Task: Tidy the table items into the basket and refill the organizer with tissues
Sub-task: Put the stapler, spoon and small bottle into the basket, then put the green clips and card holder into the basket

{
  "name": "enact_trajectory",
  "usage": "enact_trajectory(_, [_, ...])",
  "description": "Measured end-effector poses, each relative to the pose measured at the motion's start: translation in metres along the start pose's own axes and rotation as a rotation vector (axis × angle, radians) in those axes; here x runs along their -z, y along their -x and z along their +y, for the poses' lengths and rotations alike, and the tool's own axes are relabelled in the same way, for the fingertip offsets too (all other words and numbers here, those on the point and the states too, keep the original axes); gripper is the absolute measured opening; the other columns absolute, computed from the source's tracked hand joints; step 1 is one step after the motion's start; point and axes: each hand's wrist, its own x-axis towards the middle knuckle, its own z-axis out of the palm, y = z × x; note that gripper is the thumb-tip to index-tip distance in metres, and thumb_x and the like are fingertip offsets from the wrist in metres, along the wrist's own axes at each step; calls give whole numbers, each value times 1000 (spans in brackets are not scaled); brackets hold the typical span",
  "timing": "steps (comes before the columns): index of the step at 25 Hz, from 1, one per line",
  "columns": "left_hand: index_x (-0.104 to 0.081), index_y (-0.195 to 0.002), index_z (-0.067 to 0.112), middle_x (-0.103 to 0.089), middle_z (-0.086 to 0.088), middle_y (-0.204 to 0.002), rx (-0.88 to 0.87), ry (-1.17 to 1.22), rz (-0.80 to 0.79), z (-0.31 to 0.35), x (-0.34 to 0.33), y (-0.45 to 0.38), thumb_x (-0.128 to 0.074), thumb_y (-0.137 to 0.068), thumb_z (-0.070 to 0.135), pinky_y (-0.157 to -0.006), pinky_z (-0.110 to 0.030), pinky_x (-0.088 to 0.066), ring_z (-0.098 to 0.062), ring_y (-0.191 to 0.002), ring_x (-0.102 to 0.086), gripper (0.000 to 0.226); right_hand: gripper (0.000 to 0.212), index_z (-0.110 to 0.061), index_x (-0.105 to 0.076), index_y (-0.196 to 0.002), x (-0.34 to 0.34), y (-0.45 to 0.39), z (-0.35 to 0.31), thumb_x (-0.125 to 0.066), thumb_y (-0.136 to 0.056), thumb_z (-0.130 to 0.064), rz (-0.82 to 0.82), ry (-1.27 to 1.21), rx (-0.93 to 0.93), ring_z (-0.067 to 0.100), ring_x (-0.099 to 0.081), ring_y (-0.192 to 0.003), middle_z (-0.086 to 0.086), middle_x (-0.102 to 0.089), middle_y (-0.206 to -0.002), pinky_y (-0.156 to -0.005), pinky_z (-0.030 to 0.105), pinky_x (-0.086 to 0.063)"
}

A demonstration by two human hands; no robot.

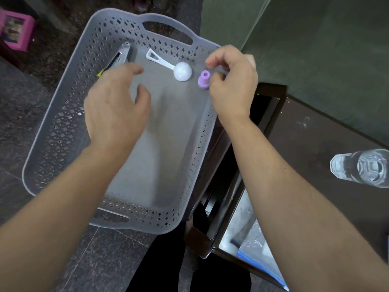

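A grey plastic basket [61, 125] with perforated walls and cut-out handles fills the middle of the view. Inside it at the far end lie a white scoop [182, 71], a small purple cap-like piece [203, 79] and a grey metal tool [122, 57] with a yellow tip. My left hand [114, 108] hovers over the basket's left half, fingers apart, blurred, holding nothing. My right hand [231, 85] is over the basket's right rim. Its curled thumb and forefinger are apart, right beside the purple piece, which seems to rest on the basket floor.
A dark wooden table [315, 133] stands to the right with a clear drinking glass [362, 168] on it. Under its top, a plastic bag [259, 256] with a blue strip shows. Green fabric [315, 39] is behind, a pink box [14, 28] far left, dark stone floor below.
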Motion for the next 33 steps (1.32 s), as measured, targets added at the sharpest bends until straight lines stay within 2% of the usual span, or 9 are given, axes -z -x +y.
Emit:
enact_trajectory(3, [-61,-119,15,-66,-4,-117,-132,47,-41,33,0,37,-51,-88,17,-84,-33,-39,-27,-99,-61,32,24,-19,-67,-76,18,15,6,-53,-74,0,100,-64,-5,11,-51,-82,-23,-53,-66,-71,10,-38])
enact_trajectory(9, [-64,-114,17,-68,-2,-115,-301,121,-123,114,-26,83,-53,-85,15,-95,-39,-42,-20,-113,-58,32,28,-20,-70,-78,102,63,61,-56,-72,3,260,-50,-143,15,-56,-81,-17,-59,-73,-73,-1,-31])
enact_trajectory(13, [-62,-115,20,-66,3,-119,-416,146,-317,185,-70,143,-53,-85,14,-110,-44,-27,-13,-128,-48,32,29,-21,-70,-79,177,115,133,-55,-73,3,290,65,-258,16,-55,-81,-18,-60,-75,-75,8,-36])
enact_trajectory(16, [-63,-113,19,-67,3,-117,-505,136,-455,231,-106,199,-54,-83,12,-109,-46,-26,-15,-128,-49,32,28,-21,-70,-82,229,156,182,-55,-73,1,325,118,-380,14,-54,-86,-17,-64,-78,-83,33,-47])
enact_trajectory(18, [-65,-109,18,-69,3,-112,-582,121,-523,262,-127,239,-54,-81,11,-108,-48,-28,-17,-125,-52,31,29,-21,-70,-83,265,185,213,-54,-72,1,382,163,-438,16,-55,-87,-12,-69,-83,-81,38,-49])
enact_trajectory(24, [-65,-104,21,-69,8,-109,-859,192,-650,336,-161,334,-52,-79,13,-104,-41,-31,-14,-122,-54,29,20,-15,-69,-79,363,283,264,-53,-73,-5,401,283,-409,10,-52,-77,-5,-70,-80,-76,14,-35])
enact_trajectory(26, [-63,-110,22,-65,6,-119,-897,219,-642,358,-169,354,-55,-82,25,-104,-42,-32,-16,-126,-50,29,21,-14,-69,-77,391,310,276,-50,-71,-8,481,319,-440,12,-50,-75,-3,-69,-77,-74,16,-35])
enact_trajectory(30, [-46,-131,24,-41,-2,-145,-958,1,-746,399,-196,383,-54,-70,66,-109,-55,-23,-27,-141,-25,74,29,-14,-69,-93,432,324,329,-53,-71,-4,757,394,-763,25,-54,-83,5,-68,-90,-73,21,-31])
enact_trajectory(33, [-57,-117,23,-43,-3,-144,-1118,-151,-734,417,-220,394,-66,-66,61,-108,-62,-16,-27,-142,-25,64,33,-14,-65,-109,450,313,365,-59,-76,-12,819,458,-905,34,-54,-96,9,-62,-112,-76,27,-31])
